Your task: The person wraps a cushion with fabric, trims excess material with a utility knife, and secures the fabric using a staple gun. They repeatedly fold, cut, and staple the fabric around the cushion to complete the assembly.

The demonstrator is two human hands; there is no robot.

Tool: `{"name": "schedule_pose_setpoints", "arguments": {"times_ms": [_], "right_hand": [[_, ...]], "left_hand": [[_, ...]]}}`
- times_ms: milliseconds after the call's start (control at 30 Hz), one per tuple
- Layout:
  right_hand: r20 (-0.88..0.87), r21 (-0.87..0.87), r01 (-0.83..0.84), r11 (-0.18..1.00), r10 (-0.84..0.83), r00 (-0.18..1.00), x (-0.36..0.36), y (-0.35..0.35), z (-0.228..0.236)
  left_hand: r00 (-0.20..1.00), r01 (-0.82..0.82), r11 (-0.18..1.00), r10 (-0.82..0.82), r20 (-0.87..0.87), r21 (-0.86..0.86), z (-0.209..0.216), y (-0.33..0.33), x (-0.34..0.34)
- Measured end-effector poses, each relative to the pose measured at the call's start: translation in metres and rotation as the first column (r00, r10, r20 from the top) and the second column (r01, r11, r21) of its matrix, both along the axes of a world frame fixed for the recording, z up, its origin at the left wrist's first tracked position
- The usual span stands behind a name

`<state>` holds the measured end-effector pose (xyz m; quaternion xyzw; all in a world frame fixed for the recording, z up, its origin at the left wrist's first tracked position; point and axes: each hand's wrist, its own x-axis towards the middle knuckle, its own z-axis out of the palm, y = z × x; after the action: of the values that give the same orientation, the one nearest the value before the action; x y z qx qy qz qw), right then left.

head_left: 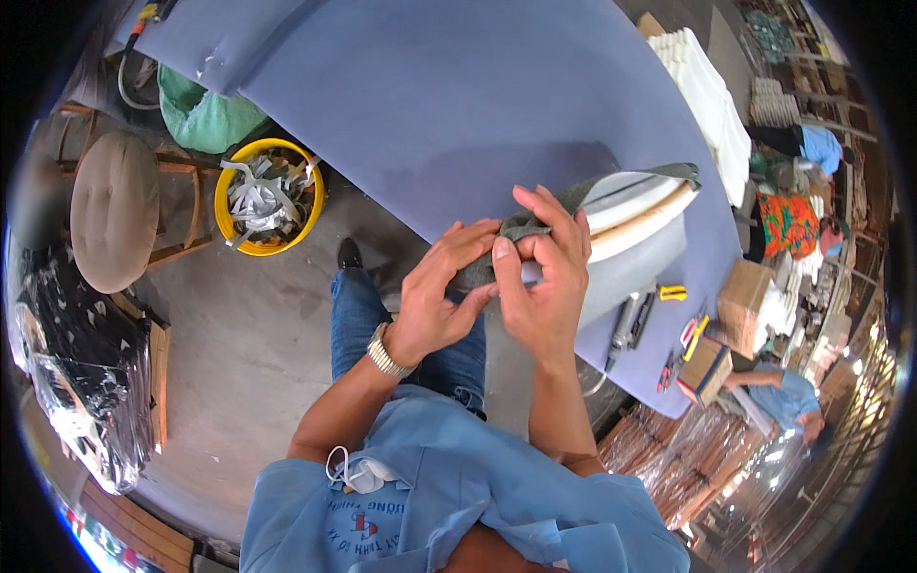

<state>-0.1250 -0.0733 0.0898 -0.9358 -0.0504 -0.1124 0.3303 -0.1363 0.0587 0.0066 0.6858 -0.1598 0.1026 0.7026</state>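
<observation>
Held up above the table's near edge is a padded seat piece (642, 212), its white padding and a tan, wood-like strip showing along the side. Dark grey-green fabric (523, 227) wraps its near end. My left hand (441, 285), with a metal watch at the wrist, curls its fingers over that fabric from the left. Close beside it, my right hand (546, 263) pinches a fold of the same fabric between thumb and fingers. Both hands are closed, their fingertips nearly meeting. The seat piece's underside is hidden.
A blue-grey covered table (401, 105) spreads ahead. To the right lie a grey air tool (626, 323) with a hose, a yellow cutter (672, 293), scissors (695, 334) and a box (707, 371). Left stand a yellow scrap bucket (224, 205) and a padded chair (115, 210). People work at far right.
</observation>
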Motion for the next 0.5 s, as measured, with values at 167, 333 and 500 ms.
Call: {"name": "schedule_pose_setpoints", "arguments": {"times_ms": [167, 333, 500], "right_hand": [[0.147, -0.031, -0.009, 0.999, 0.014, 0.989, -0.003, 0.017, -0.024], [0.242, -0.041, -0.042, 0.998, 0.051, 0.969, -0.015, 0.009, -0.028], [0.33, 0.027, -0.071, 0.997, 0.058, 0.942, -0.037, -0.005, -0.034]], "left_hand": [[0.996, 0.062, 0.993, -0.068, 0.054, 0.1, -0.006, 0.026, 0.004], [0.971, 0.099, 0.982, -0.13, 0.202, 0.159, -0.006, 0.028, 0.008], [0.915, 0.089, 0.99, -0.125, 0.383, 0.109, -0.016, 0.014, 0.001]]}}
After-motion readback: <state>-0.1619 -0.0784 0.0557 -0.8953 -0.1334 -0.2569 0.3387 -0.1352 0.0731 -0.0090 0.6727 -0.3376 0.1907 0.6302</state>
